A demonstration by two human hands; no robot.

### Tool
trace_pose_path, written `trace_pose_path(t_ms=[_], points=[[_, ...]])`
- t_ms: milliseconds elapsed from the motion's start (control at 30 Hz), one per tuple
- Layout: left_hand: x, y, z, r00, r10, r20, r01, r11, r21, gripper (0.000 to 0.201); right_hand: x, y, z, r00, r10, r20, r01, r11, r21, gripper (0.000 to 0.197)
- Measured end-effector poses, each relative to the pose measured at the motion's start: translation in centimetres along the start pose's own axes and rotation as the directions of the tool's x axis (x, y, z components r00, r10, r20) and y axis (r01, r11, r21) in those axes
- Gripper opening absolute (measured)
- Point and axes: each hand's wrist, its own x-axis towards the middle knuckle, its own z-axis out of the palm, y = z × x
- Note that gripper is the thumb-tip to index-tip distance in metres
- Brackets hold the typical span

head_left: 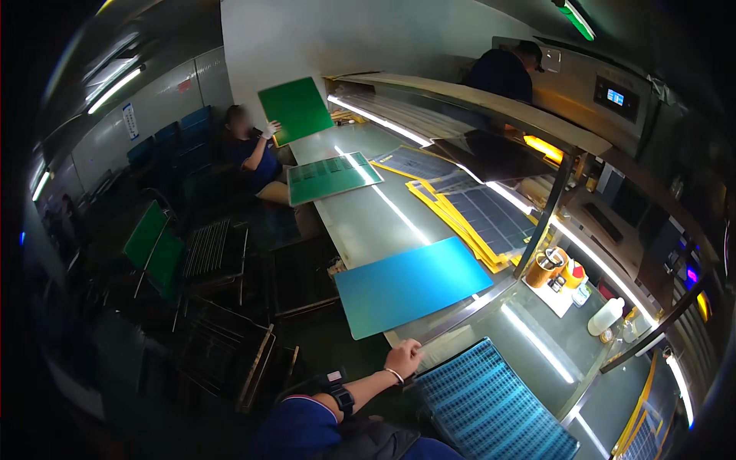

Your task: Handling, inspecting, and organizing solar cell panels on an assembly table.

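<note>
My left hand (404, 358) is at the near edge of the long worktable (356, 230), its fingers curled in and nothing visible in them. A bracelet circles the wrist, and a dark device is strapped higher on the arm. Just right of the hand lies a teal panel (494, 402) with a dark grid pattern, close to my body. Beyond the hand, a plain blue panel (414, 285) rests on the table, its left part jutting past the edge. My right hand is out of view.
Across the table a seated person (257, 153) holds up a green panel (295, 110); another green panel (333, 178) lies nearby. Yellow-edged sheets (460, 222) are stacked under a lit shelf. Bottles (606, 316) and an orange-brown container (543, 267) stand right. Wire racks (218, 249) fill the left floor.
</note>
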Motion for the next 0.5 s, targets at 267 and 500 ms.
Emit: trace_pose_path(t_ms=[267, 500], points=[[-1.2, -4.2, -6.1, 0.949, -0.026, -0.315, -0.013, 0.993, -0.121, 0.014, 2.0, -20.9, -2.8, 0.350, -0.207, -0.914, 0.106, 0.978, -0.181, 0.050], [-6.7, -8.0, -7.2, 0.978, 0.072, -0.195, -0.073, 0.997, 0.002, 0.011, 7.4, -24.7, 8.9, 0.632, -0.717, -0.293, 0.274, 0.561, -0.781, 0.045]])
